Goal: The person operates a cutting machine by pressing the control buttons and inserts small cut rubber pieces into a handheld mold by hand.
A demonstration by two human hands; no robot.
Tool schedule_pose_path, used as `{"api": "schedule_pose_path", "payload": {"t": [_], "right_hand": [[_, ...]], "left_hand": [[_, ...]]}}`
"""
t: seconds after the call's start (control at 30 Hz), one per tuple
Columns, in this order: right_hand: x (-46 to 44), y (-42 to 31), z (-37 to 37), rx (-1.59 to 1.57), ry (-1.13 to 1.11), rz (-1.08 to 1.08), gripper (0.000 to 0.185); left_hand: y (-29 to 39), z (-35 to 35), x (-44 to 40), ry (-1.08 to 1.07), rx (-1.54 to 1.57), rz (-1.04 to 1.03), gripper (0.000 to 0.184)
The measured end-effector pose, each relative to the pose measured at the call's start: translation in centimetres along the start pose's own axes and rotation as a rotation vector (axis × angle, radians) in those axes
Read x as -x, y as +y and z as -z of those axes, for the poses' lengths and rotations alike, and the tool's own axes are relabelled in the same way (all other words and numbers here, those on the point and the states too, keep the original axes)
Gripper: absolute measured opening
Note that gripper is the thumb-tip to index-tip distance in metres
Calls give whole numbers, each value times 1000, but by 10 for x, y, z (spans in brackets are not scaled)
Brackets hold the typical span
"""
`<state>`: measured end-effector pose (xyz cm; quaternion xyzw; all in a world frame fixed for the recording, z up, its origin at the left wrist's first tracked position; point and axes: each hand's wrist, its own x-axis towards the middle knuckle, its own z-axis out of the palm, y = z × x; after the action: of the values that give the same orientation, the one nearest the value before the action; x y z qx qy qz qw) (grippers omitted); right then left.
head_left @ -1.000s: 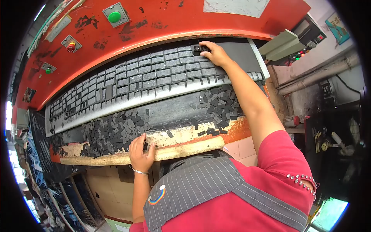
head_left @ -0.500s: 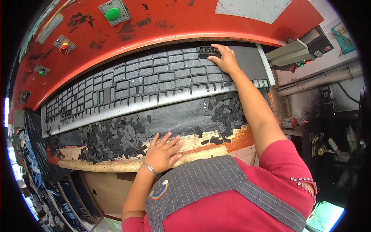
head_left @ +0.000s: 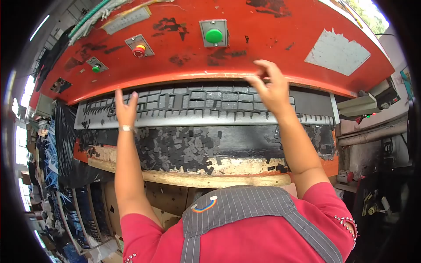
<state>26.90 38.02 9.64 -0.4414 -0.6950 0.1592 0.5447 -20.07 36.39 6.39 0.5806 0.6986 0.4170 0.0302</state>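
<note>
A long dark sheet, cut into a grid of rectangular openings, lies on a light board under the machine's lower edge. Over its left part is my left hand, fingers and thumb apart and nothing visible in it. My right hand is raised at the sheet's right part, in front of the red machine. Its thumb and curled fingers are apart, with no object between them. Many small dark rectangular pieces lie loose in front of the board. The small black divided frame is not visible now.
The red machine front spans the far side, with a large green button, a red button and a smaller green button. A wooden rail edges the near side. Black plastic hangs at left.
My left hand has left the wooden rail and reached forward over the sheet's left part. My right hand has let go of the small black frame and lifted. The view has turned and shifted.
</note>
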Motion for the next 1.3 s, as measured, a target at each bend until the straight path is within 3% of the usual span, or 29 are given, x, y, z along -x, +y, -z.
{"api": "schedule_pose_path", "payload": {"t": [0.03, 0.07, 0.17, 0.23, 0.27, 0.33, 0.37, 0.43, 0.47, 0.5, 0.57, 0.63, 0.67, 0.73, 0.77, 0.8, 0.83, 0.9, 1.03, 1.07, 1.1, 1.13, 1.17, 1.2, 1.23, 1.3], "right_hand": [[-9, -30, -13, -113, -34, -69, 44], [-19, -47, -29, -103, 48, 105, 44], [-49, -78, -60, -44, 151, 141, 42], [-67, -67, -79, 336, 168, 25, 39], [-62, -62, -89, 303, 235, 73, 40], [-45, -57, -84, 130, 250, 79, 40], [-30, -60, -79, -14, 197, 33, 40], [17, -52, -62, -52, 119, 53, 39], [51, -41, -55, -19, -25, 10, 39], [75, -32, -51, 9, -165, -22, 39], [87, -34, -45, 29, -199, -36, 39], [79, -50, -37, 39, -201, -12, 40], [58, -68, -37, 42, -183, 11, 40], [12, -90, -54, 69, -60, 156, 41], [-11, -95, -61, 171, -23, 192, 38], [-35, -90, -72, 334, -61, 107, 33], [-43, -89, -74, 327, -59, 86, 33], [-43, -92, -75, 293, -72, 51, 32], [62, -65, -43, 15, -168, 167, 37], [97, -66, -23, 93, -392, 14, 39], [130, -49, -12, 163, -627, -47, 42], [159, -56, 7, 218, -703, -59, 50], [191, -51, 15, 258, -788, -103, 61], [206, -63, 34, 296, -861, -107, 66], [230, -62, 39, 347, -785, -43, 62], [251, -63, 45, 447, -780, -17, 58]], "left_hand": [[-9, 5, -30, 133, -22, -3, 90], [-27, 9, -63, 287, -55, -46, 94], [-63, 28, -137, 687, -241, -82, 94], [-92, 62, -174, 266, -209, -19, 86], [-75, 82, -172, 101, -103, 164, 82], [-54, 111, -147, -44, 142, 266, 75], [-56, 114, -130, -15, 287, 196, 74], [-67, 101, -83, 0, 15, -46, 73], [-68, 93, -54, 15, -136, -161, 74], [-62, 78, -27, -10, -124, -132, 79], [-39, 51, 20, -39, -111, -55, 90], [-85, 39, -14, 195, -51, -23, 95], [-67, 45, -30, 332, -32, -21, 99], [-115, 58, -97, 574, -214, 85, 109], [-124, 63, -127, 639, -290, 103, 96], [-112, 86, -149, 151, 16, 328, 81], [-139, 90, -168, 158, 110, 313, 69], [-127, 124, -152, 116, 290, 381, 65], [-69, 124, -34, 52, 8, 57, 60], [-65, 103, 6, 11, -19, -95, 53], [-33, 85, 56, -134, 13, -98, 42], [13, 63, 107, -273, -32, 98, 34], [23, 35, 153, -322, 138, -43, 33], [73, 25, 191, -417, 24, -166, 34], [95, 6, 223, -500, 107, -197, 33], [138, -20, 263, -521, 211, -479, 27]]}}
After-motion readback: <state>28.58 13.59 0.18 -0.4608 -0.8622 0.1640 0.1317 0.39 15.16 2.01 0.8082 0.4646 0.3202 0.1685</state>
